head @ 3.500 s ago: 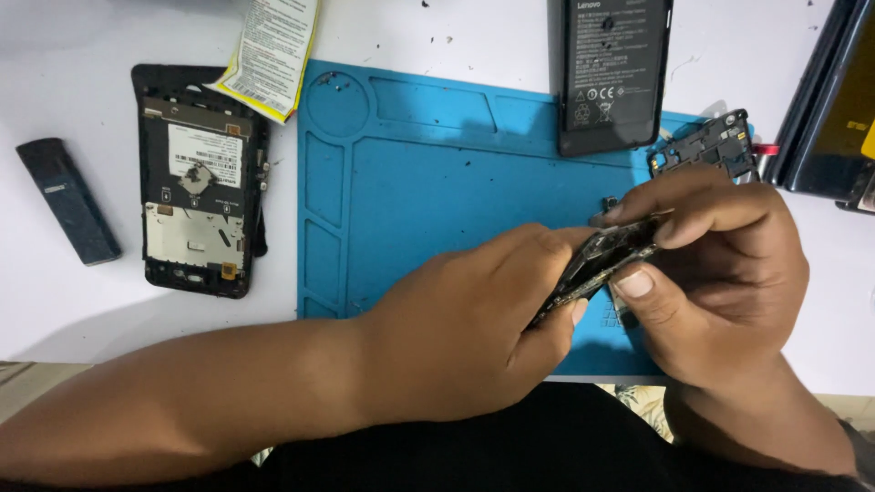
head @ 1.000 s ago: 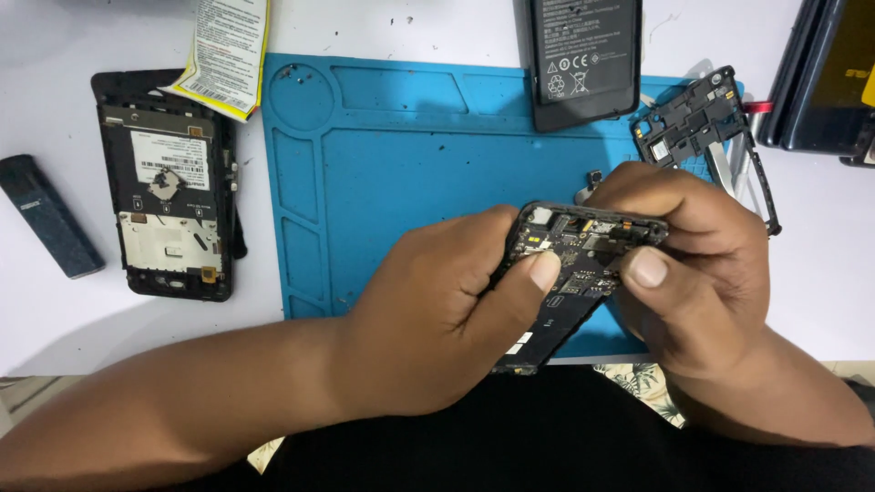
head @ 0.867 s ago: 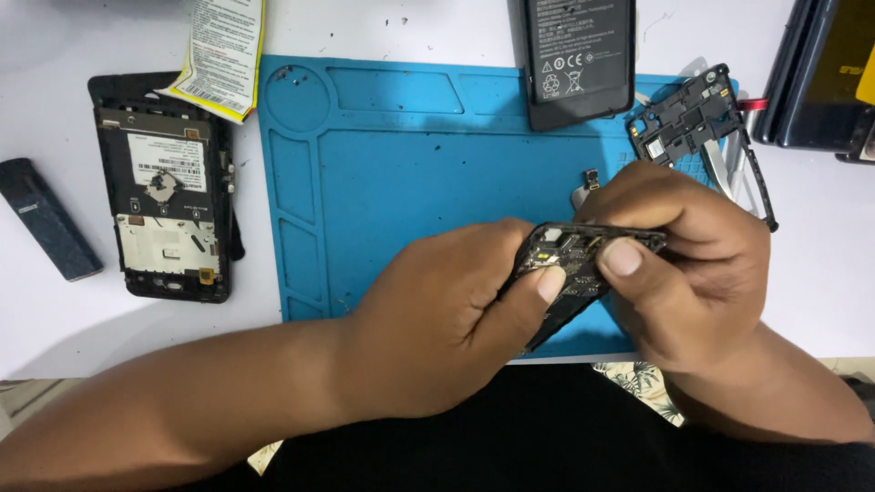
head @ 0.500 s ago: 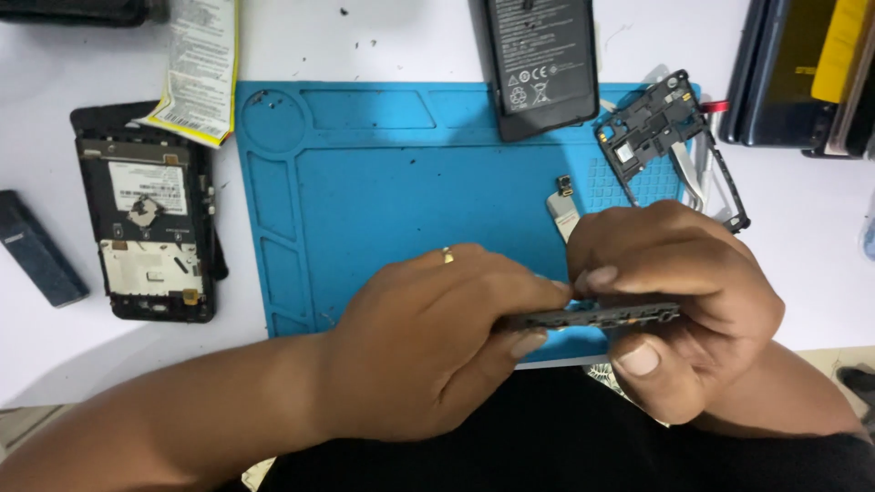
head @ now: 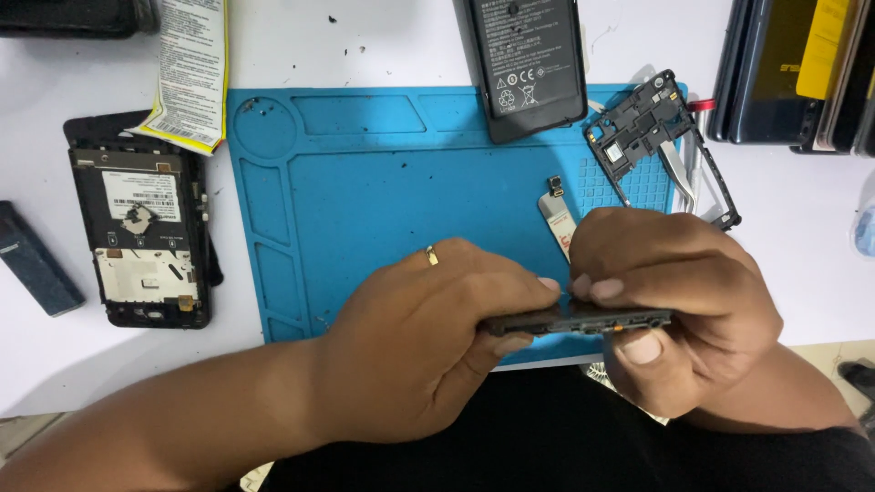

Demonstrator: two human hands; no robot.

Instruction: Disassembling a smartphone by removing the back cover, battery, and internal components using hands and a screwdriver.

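Both my hands hold a dark, opened phone body edge-on over the near edge of the blue work mat. My left hand, with a ring on one finger, pinches its left end. Gripping the right end is my right hand, thumb under the edge and fingers on top. The phone's inner face is hidden at this angle.
On the mat lie a black battery, a black inner frame with tweezers beside it, and a small flex part. Left of the mat sit another opened phone, a printed sticker sheet and a small dark bar. Stacked phones stand far right.
The phone body has been turned from face-up to edge-on and lowered toward the mat's near edge. Both hands keep their hold.
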